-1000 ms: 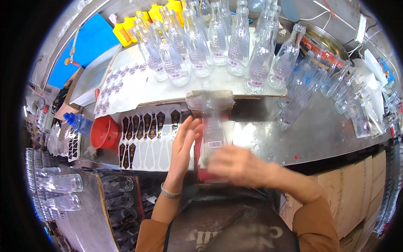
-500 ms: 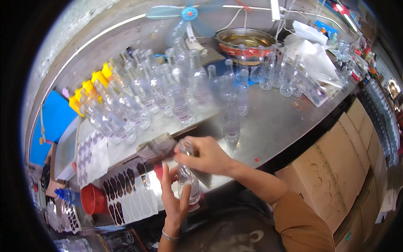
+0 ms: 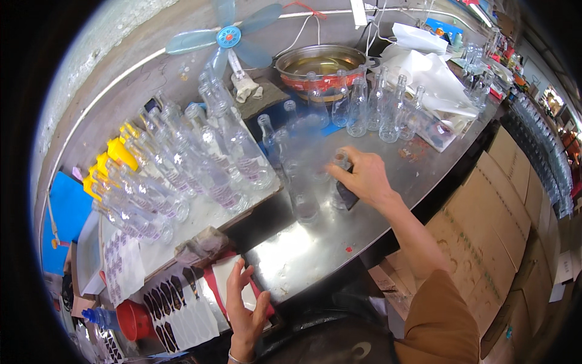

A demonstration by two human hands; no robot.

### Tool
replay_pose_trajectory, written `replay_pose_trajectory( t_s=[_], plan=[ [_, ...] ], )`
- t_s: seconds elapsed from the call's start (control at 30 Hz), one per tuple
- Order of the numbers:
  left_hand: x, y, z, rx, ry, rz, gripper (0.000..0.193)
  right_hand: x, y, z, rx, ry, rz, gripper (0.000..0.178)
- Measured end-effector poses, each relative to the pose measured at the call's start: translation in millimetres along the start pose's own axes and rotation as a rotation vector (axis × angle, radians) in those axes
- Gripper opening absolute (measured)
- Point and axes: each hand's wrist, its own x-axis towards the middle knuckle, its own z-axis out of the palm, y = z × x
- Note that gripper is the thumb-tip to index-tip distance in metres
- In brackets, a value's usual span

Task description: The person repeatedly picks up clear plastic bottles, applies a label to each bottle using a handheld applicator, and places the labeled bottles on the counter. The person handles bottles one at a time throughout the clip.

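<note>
My right hand (image 3: 362, 177) reaches out over the steel counter (image 3: 315, 242) and grips the neck of a clear glass bottle (image 3: 341, 182) that stands upright among other bottles. Another clear bottle (image 3: 301, 194) stands just to its left. My left hand (image 3: 245, 306) rests near the counter's front edge, fingers spread on a white sheet over a red pad (image 3: 233, 285). A sheet of dark peel-off labels (image 3: 182, 309) lies just to the left of that hand.
Several labelled bottles (image 3: 200, 164) lie packed at the left. Unlabelled bottles (image 3: 376, 109) stand at the back beside a steel basin (image 3: 321, 60) and a blue fan (image 3: 227, 36). Cardboard boxes (image 3: 503, 200) line the right. A red cup (image 3: 133, 318) sits lower left.
My right hand has moved from the label area near my body out to the right and now grips a standing bottle. The view has swung right. My left hand stays by the labels.
</note>
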Motion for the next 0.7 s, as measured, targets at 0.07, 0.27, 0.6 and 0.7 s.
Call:
replay_pose_trajectory(
  t_s=[0.07, 0.27, 0.6, 0.7],
  plan=[
    [4.0, -5.9, 2.4, 0.003, -0.014, -0.003, 0.08, 8.5, 11.4, 12.3, -0.01, -0.025, 0.017, 0.043],
    [23.8, 1.2, 22.4, 0.049, -0.062, -0.113, 0.072, 25.5, 16.1, 25.8, 0.009, -0.119, 0.04, 0.046],
    [28.9, -25.2, 33.3, 0.001, -0.114, -0.126, 0.07, 90.8, 47.3, -30.2, 0.269, 0.028, 0.091, 0.057],
    [34.6, -14.4, 39.4, -0.025, -0.105, -0.143, 0.065, 157.8, 110.4, -15.7, -0.163, 0.312, 0.067, 0.049]
  ],
)
